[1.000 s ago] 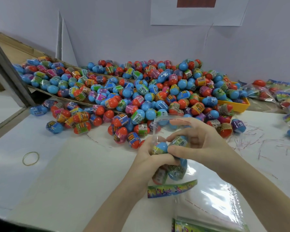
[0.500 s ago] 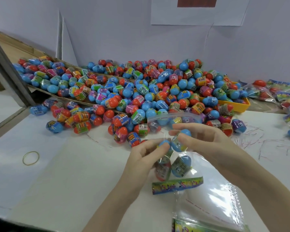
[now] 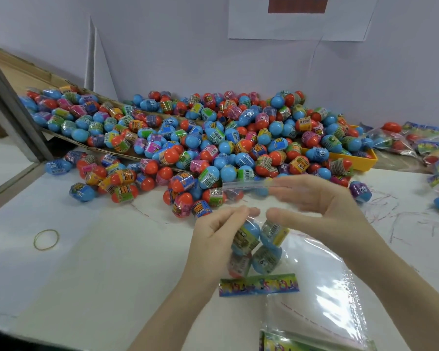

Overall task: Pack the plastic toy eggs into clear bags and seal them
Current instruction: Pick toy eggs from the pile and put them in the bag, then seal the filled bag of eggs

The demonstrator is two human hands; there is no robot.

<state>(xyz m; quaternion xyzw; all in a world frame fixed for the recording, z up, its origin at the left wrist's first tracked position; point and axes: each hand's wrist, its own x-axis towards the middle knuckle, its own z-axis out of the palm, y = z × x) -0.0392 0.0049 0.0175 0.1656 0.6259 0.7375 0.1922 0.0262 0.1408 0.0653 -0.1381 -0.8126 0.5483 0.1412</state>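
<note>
Four eggs (image 3: 257, 245) fill the clear bag (image 3: 241, 264) both hands pinch: left (image 3: 213, 239), right (image 3: 322, 206)

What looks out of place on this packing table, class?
A rubber band lies alone on the white table, apart from the egg pile, and red scribbles mark the surface at right.
</note>
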